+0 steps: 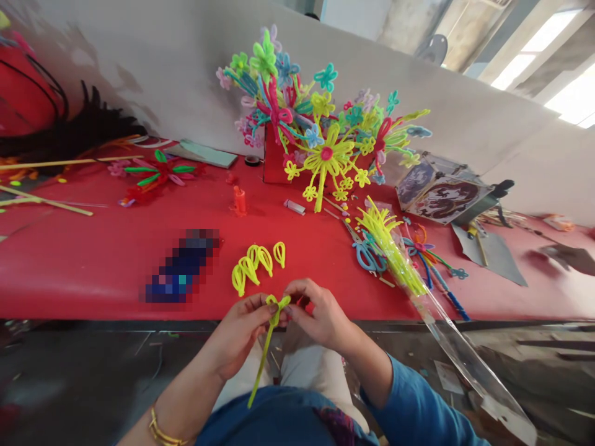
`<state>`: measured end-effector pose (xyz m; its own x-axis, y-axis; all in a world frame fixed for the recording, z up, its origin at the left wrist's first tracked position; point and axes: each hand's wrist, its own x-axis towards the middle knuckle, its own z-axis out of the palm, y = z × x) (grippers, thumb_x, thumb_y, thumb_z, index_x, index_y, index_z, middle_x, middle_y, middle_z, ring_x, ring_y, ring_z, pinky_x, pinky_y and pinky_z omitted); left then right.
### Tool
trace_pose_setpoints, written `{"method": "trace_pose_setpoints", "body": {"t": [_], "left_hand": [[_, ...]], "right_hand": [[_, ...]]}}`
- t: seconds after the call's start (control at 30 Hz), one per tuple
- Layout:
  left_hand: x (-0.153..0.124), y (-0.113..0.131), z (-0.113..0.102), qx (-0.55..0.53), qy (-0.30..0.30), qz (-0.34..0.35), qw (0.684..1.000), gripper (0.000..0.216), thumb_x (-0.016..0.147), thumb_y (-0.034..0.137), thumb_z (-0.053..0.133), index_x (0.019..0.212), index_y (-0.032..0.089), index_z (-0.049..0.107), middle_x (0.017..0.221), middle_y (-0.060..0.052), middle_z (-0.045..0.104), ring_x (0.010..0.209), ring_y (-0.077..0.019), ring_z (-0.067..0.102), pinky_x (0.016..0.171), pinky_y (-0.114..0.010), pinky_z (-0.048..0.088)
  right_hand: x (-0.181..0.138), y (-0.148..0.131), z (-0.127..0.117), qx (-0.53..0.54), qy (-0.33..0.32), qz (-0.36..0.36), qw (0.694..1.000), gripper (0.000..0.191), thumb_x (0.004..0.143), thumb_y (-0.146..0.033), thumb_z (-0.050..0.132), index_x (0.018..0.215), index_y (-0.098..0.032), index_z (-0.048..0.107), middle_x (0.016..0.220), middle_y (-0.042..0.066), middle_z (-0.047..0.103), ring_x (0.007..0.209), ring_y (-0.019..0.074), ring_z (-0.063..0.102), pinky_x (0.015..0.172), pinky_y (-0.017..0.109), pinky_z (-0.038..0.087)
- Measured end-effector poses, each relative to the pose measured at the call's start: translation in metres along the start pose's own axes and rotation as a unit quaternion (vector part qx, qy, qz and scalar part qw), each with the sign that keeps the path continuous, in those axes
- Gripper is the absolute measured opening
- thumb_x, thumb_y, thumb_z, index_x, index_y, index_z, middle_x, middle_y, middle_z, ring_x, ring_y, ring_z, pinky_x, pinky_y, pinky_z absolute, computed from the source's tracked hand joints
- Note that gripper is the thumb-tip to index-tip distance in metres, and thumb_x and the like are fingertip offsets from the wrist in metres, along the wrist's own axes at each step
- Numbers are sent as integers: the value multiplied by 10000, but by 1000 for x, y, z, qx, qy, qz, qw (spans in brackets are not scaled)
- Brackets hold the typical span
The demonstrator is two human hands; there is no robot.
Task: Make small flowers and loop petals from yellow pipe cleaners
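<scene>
Just past the table's front edge, a yellow-green pipe cleaner [266,353] is held between both hands, its top bent into loops and its long tail hanging toward my lap. My left hand [242,331] pinches it from the left with thumb and fingers. From the right, my right hand [320,313] pinches the other loop at its tip. Ahead of the hands, several looped yellow pipe-cleaner petals [251,265] lie in a loose row on the red table [204,204]. A finished-looking yellow pipe-cleaner flower [328,155] with a pink centre leans at the back.
At right, blue-handled scissors [369,257] lie beside a clear bag of yellow pipe cleaners [400,260] that overhangs the table edge. A red candle [239,201], a blurred-out dark object [183,266] and a dragon-patterned box [450,195] are on the table. Colourful pipe-cleaner flowers [279,68] stand behind.
</scene>
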<state>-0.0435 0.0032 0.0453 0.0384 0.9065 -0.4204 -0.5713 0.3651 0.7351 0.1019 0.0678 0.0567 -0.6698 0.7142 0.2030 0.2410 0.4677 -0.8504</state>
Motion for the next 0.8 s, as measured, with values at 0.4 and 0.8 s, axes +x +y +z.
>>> {"method": "trace_pose_setpoints", "body": {"t": [0.4,0.8], "left_hand": [[1,-2,6,8,51,22,998,93,652,227,657,655,163,590,636,17,644,641,-119,589,628,-230,426],[0,-3,3,14,63,16,998,126,651,259,665,650,165,582,558,20,621,547,-103,552,563,-221,415]], "right_hand": [[5,-4,1,2,-8,95,995,193,700,-102,462,859,-170,549,703,-11,583,623,95,539,577,192,424],[4,3,7,121,23,97,988,114,717,-153,503,816,-163,556,712,-5,572,613,87,524,569,191,431]]}}
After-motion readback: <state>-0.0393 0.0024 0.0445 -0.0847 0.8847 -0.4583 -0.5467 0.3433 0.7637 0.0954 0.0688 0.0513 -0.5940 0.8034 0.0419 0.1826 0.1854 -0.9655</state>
